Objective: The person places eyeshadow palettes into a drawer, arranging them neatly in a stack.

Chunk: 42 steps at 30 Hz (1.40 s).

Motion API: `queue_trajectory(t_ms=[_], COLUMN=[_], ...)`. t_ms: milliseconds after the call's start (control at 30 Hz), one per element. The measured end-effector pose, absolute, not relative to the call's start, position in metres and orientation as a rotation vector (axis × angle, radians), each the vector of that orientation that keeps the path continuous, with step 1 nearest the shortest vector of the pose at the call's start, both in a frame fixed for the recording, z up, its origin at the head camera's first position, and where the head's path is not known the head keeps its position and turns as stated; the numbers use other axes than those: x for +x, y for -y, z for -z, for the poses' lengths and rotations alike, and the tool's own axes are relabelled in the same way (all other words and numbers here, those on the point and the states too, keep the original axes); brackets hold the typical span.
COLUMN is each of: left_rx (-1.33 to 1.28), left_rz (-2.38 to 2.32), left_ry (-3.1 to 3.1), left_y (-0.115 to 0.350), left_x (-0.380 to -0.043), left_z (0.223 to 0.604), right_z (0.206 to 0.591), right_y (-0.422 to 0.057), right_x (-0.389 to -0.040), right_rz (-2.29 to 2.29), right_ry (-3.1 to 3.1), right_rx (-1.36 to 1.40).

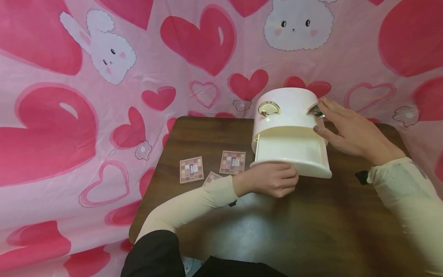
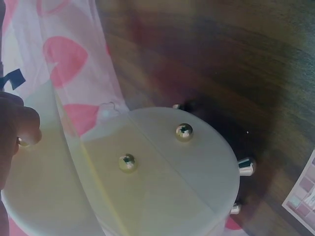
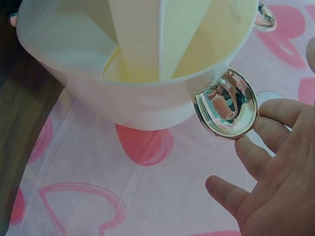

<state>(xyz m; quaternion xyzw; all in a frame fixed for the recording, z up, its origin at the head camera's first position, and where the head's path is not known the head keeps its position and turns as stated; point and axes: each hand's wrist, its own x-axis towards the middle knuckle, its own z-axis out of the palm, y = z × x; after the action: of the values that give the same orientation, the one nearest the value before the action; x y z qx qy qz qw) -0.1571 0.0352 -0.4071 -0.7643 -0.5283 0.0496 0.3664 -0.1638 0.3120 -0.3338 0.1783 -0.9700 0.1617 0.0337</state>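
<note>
A white rounded box [image 1: 287,109] with gold trim and a drawer [image 1: 292,145] pulled out at its front stands on the table. My left hand [image 1: 271,180] is at the drawer's front edge. In the left wrist view its fingers [image 2: 27,123] pinch a small gold knob, mostly hidden behind them. Other gold knobs [image 2: 184,132] dot the white surface beside it. My right hand [image 1: 356,129], fingers spread and nearly straight, is at the box's right side. There its fingertips touch the rim of a shiny gold round ornament [image 3: 229,105]. The drawer's visible inside holds nothing.
Left of the box on the brown wooden table [image 1: 311,227] lie a square makeup palette [image 1: 232,162], another palette [image 1: 191,169] and a third palette [image 1: 212,177], partly behind the left sleeve. A pink heart-print cloth [image 1: 214,92] hangs close behind the table.
</note>
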Motion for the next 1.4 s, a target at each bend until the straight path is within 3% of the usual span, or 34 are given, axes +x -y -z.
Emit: queue_trajectory(t_ms=[867,1400], left_rx=[-1.972,-1.616], left_rz=[-0.214,0.429], left_ry=[1.392,1.539], left_y=[-0.031,0.017], left_x=[-0.143,-0.127], left_z=[0.407,0.384], right_z=[0.336,0.339], right_y=[-0.311,-0.312], right_x=[-0.164,-0.163], right_rz=[-0.530,-0.533], right_ry=[2.975,2.933], right_rx=[0.536,0.572])
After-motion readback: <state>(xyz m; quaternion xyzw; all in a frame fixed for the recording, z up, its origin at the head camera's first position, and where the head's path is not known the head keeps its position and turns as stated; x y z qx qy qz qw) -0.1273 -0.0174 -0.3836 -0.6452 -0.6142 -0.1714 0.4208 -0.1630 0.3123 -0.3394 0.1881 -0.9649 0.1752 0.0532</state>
